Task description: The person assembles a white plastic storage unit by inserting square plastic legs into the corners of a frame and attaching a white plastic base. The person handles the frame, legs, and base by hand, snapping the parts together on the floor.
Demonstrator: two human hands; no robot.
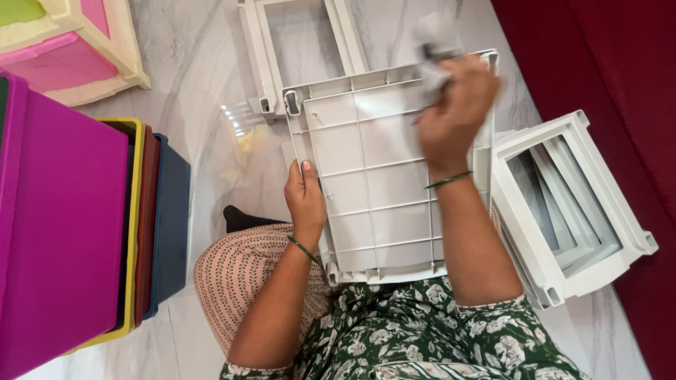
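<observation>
Resting on the person's lap, a grey plastic panel [373, 176] shows its ribbed underside to the camera, its far edge reaching out over the marble floor [204, 91]. At its near-left edge the left hand [305, 193] grips it, thumb on the ribbed face and fingers curled behind the edge. Near the far-right corner the right hand [454, 116] is closed around a grey cloth [433, 53], pressing it onto the panel; the hand and cloth look blurred. Both wrists carry a thin green bangle. Just beyond the panel lies a grey open frame [260, 49] flat on the floor, and to the right, beside the person's arm, sits a stack of similar grey frames [605, 190] against a dark red surface. Well to the left stand nested drawers [70, 232] in magenta, yellow, brown and blue, with a cream and pink drawer unit [105, 42] at the far left
</observation>
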